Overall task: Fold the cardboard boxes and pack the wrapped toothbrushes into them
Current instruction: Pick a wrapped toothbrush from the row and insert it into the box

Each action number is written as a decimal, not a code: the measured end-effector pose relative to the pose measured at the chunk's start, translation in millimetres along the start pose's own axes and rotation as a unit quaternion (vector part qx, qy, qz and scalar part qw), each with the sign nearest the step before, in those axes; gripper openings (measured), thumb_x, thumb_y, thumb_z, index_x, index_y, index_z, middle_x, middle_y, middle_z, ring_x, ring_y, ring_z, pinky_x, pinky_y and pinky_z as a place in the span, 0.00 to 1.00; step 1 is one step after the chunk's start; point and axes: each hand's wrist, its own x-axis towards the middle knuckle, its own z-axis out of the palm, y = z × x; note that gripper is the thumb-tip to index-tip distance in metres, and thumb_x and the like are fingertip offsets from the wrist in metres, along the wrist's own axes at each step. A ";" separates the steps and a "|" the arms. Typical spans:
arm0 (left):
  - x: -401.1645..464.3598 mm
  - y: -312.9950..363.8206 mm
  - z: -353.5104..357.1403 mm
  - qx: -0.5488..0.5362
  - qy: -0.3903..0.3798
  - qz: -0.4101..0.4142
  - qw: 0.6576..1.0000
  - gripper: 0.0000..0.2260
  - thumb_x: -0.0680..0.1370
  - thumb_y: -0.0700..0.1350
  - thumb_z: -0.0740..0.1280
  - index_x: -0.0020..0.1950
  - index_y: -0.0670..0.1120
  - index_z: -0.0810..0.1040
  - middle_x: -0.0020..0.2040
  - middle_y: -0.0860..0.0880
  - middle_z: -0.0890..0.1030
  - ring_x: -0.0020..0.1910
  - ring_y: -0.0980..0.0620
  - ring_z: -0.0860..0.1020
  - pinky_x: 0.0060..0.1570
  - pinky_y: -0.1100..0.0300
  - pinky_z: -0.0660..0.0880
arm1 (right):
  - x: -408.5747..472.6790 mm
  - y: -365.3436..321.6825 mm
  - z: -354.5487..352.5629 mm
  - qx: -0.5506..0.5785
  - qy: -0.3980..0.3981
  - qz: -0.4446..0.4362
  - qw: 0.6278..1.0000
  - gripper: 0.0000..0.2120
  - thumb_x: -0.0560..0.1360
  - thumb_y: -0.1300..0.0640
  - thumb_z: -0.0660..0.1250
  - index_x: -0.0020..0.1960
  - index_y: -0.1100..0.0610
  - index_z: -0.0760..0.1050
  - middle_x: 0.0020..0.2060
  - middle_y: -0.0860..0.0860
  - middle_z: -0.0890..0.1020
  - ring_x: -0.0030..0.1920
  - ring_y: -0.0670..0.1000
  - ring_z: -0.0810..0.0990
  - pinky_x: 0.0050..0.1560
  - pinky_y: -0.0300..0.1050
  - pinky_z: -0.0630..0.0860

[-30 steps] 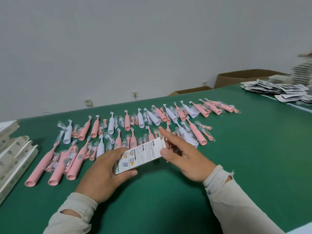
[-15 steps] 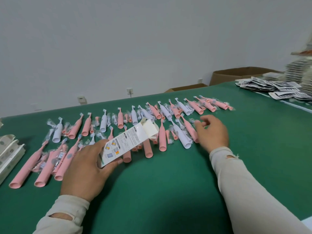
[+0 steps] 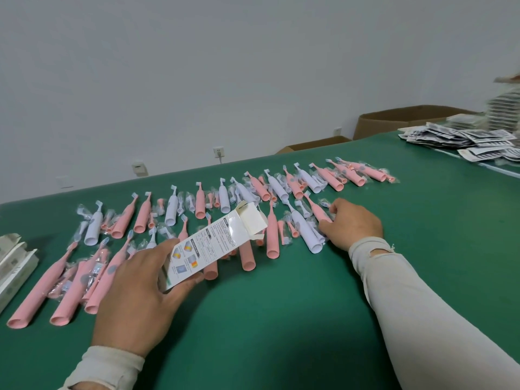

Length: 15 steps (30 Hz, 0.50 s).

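Note:
My left hand (image 3: pixel 138 288) grips a small white printed cardboard box (image 3: pixel 213 243) at its near end; the box tilts up and away, its far flaps standing open. Two rows of wrapped pink and white toothbrushes (image 3: pixel 225 204) lie across the green table (image 3: pixel 281 319) behind it. My right hand (image 3: pixel 351 223) reaches out to the right end of the nearer row, and its fingers curl round a wrapped pink toothbrush (image 3: pixel 316 209) lying there.
Folded white boxes (image 3: pixel 14 260) lie at the left edge. A heap of flat printed box blanks (image 3: pixel 461 139) sits at the far right, with a blurred stack behind it. Two brown cartons (image 3: pixel 399 119) stand beyond the table against the white wall.
My right hand let go of the box, reached right to the toothbrush row and closed on a pink one. My left hand kept the box, whose far flaps now stand open.

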 end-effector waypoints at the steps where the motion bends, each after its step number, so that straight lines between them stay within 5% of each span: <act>1: -0.4 0.4 -0.1 0.002 0.002 0.001 1.000 0.32 0.67 0.69 0.63 0.68 0.55 0.74 0.52 0.55 0.78 0.49 0.51 0.73 0.48 0.50 0.74 | -1.3 1.0 -2.3 -0.002 -0.005 0.010 1.000 0.13 0.74 0.43 0.66 0.53 0.49 0.71 0.38 0.47 0.77 0.37 0.50 0.75 0.33 0.42 0.66; 7: 0.3 0.7 0.0 0.007 0.002 0.004 1.000 0.33 0.68 0.68 0.64 0.69 0.54 0.74 0.53 0.54 0.79 0.50 0.50 0.73 0.48 0.51 0.73 | -13.9 24.1 -14.0 0.009 -0.044 0.071 0.996 0.12 0.71 0.46 0.64 0.50 0.50 0.70 0.38 0.50 0.82 0.38 0.51 0.78 0.34 0.41 0.68; 15: -2.3 1.7 1.6 -0.007 -0.003 0.000 1.000 0.34 0.68 0.70 0.62 0.69 0.55 0.73 0.55 0.54 0.80 0.52 0.51 0.74 0.51 0.48 0.75 | -25.6 8.1 -14.5 -0.028 -0.007 0.058 0.998 0.17 0.73 0.46 0.66 0.58 0.52 0.68 0.37 0.49 0.75 0.39 0.54 0.76 0.33 0.43 0.66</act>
